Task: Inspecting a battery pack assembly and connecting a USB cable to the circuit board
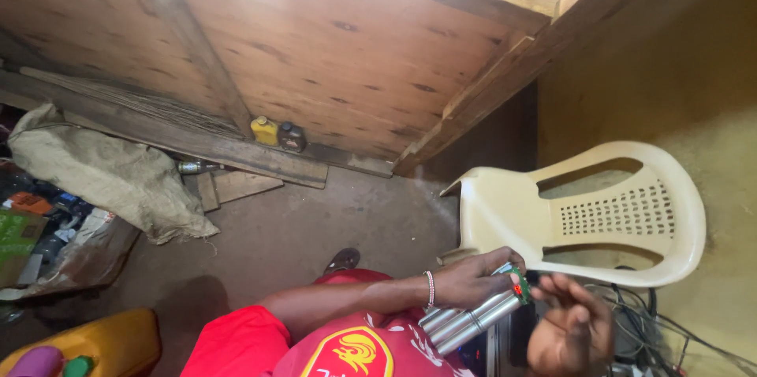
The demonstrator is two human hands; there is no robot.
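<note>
Cylinders: bundle of silver metal cylinders (pixel 467 320), side by side, w/ red-green bit at upper end; low centre of view, over the person's lap, tilted up to the right.
Left hand: left hand (pixel 473 277) closed around the bundle's upper part, beaded bracelet (pixel 430 289) on wrist.
Right hand: right hand (pixel 569 328) just right of the bundle's top end, fingers loosely curled, half open, blurred; contact w/ cylinders can't be told.
Chair: cream plastic chair (pixel 599 215) lying on its side just behind the hands.
Floor: bare concrete floor (pixel 315 227); yellow bottle (pixel 265 130) & dark bottle (pixel 291 137) by the wooden wall (pixel 331 38); sack (pixel 102 172) far left.
Cables: dark cables (pixel 646 322) at right, under chair.
</note>
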